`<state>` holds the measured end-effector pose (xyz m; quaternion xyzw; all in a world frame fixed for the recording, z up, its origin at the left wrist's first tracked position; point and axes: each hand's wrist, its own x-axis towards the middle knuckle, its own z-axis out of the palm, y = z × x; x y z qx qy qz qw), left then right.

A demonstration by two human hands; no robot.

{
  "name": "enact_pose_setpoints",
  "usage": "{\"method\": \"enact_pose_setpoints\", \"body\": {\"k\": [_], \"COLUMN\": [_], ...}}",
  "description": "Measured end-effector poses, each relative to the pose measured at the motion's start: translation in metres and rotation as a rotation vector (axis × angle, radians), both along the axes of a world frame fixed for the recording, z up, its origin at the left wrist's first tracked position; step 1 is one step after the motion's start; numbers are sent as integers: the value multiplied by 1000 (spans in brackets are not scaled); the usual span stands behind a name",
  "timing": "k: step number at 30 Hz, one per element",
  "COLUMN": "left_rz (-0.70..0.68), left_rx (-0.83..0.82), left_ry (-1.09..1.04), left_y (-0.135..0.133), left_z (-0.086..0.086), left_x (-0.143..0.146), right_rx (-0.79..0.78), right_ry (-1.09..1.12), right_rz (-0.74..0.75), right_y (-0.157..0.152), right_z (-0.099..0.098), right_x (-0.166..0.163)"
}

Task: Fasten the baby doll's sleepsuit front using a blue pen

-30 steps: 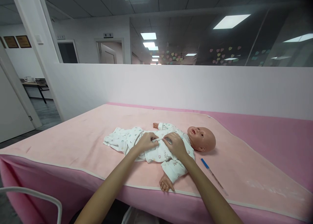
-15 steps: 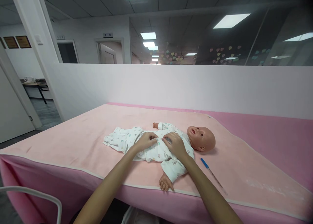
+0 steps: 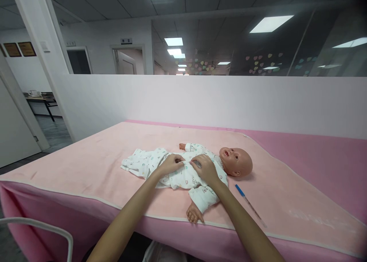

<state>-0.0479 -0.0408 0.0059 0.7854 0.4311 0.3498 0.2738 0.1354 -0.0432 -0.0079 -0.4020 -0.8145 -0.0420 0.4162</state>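
Observation:
A baby doll lies on its back, its head to the right, dressed in white printed baby clothes. Over the doll's belly, my left hand pinches one end of a thin white cloth tie between thumb and fingers. Just right of it, my right hand pinches the tie's other side near the chest. The fingertips are a short gap apart, and the strip between them looks drawn straight. Any knot is too small to make out. The doll's near arm stretches toward the table's front edge.
A thin stick with a blue end lies right of my right forearm. A peach mat covers the table over a pink cloth. Behind stands a white half wall with glass above. A white curved rail is at lower left.

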Motion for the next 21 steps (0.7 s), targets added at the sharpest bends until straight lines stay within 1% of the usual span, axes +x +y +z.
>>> {"method": "enact_pose_setpoints", "body": {"k": [6, 10, 21], "left_rz": [9, -9, -33], "left_rx": [-16, -29, -65], "left_ry": [-1, -28, -67], "left_y": [-1, 0, 2], "left_z": [0, -1, -1], "left_x": [-1, -2, -1], "right_rx": [-20, -22, 1], "right_ry": [5, 0, -5], "right_rz": [4, 7, 14], "right_y": [0, 1, 1], "right_z": [0, 0, -1], "right_x": [0, 0, 1]}}
